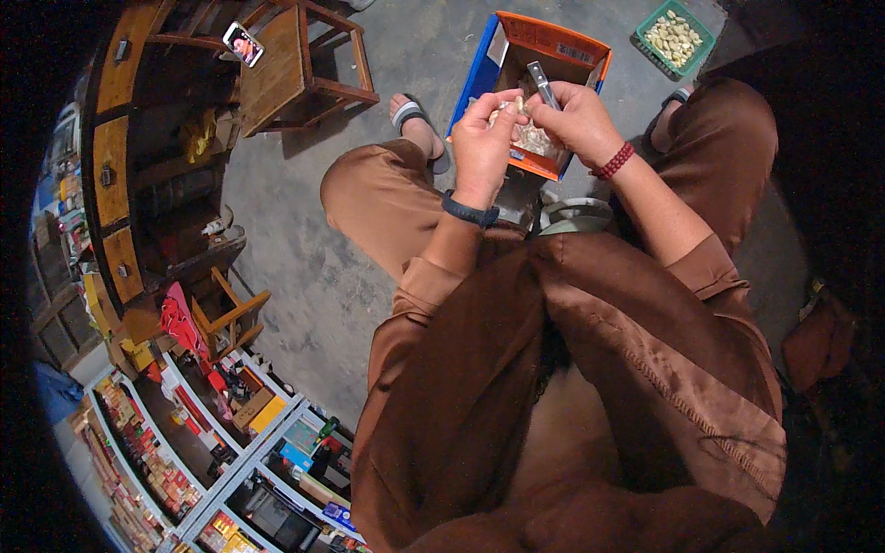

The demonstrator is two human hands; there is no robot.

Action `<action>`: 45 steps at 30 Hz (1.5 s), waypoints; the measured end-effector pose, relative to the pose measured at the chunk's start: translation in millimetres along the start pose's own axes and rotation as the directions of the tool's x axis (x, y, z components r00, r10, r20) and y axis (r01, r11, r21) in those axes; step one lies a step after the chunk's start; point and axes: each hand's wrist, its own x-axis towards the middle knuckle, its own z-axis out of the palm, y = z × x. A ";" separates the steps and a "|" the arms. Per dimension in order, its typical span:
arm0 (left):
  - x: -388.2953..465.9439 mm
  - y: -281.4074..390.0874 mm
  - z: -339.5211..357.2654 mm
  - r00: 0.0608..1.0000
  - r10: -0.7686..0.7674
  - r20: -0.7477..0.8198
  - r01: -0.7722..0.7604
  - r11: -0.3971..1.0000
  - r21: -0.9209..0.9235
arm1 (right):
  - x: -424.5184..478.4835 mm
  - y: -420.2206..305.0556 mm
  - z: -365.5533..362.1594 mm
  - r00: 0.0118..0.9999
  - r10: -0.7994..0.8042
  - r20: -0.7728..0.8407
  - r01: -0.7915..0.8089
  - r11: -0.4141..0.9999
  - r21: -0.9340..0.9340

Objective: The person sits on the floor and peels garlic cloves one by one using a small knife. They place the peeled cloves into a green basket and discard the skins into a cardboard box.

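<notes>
My left hand (482, 142) pinches a small pale clove (520, 105), probably garlic, between thumb and fingers. In my right hand (579, 124) is a small knife (541, 81) with a riveted grey handle pointing up and away. Its blade is hidden by my fingers, which meet the left fingertips at the clove. Both hands are over an orange and blue cardboard box (553, 31) on the floor. Thin, pale peelings (539, 142) lie inside it. Further right, a green plastic basket (648, 51) holds many pale cloves (671, 38).
A wooden chair (276, 90) carries a lit smartphone (243, 44) at upper left. Beside it runs a wooden drawer cabinet (114, 159). Lower left stand a small wooden stool (231, 311) and metal shelving (235, 470) full of packages. My knees flank the box, with a rounded pale vessel (575, 216) between them.
</notes>
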 end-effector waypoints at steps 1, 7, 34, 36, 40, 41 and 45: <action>-0.1 -0.1 0.1 1.000 0.002 0.019 -0.002 1.000 0.002 | 2.0 3.6 -0.9 1.000 -0.020 -0.012 0.020 1.000 0.002; -0.5 -2.5 -4.5 0.990 -0.059 0.127 0.062 0.998 -0.027 | -0.3 -4.4 -0.4 1.000 -0.016 -0.007 0.016 0.999 0.052; 9.4 -10.8 -25.1 0.957 -0.236 0.167 0.289 0.814 -0.504 | 3.3 -0.7 2.0 0.921 -0.389 -0.017 0.352 0.852 -0.387; 9.2 -13.2 -22.7 0.951 -0.237 0.198 0.307 0.798 -0.519 | 3.2 -1.3 1.0 0.881 -0.473 -0.008 0.418 0.786 -0.455; 9.3 -15.6 -22.0 0.944 -0.249 0.218 0.329 0.772 -0.544 | 0.9 -4.6 -0.2 0.882 -0.472 0.008 0.423 0.783 -0.455; 8.2 -14.8 -22.5 0.944 -0.255 0.210 0.330 0.763 -0.556 | 0.0 -6.6 0.7 0.886 -0.463 0.006 0.414 0.785 -0.461; 6.5 -12.7 -19.3 0.942 -0.267 0.205 0.337 0.764 -0.550 | -3.0 -10.2 1.4 0.895 -0.447 0.011 0.412 0.816 -0.406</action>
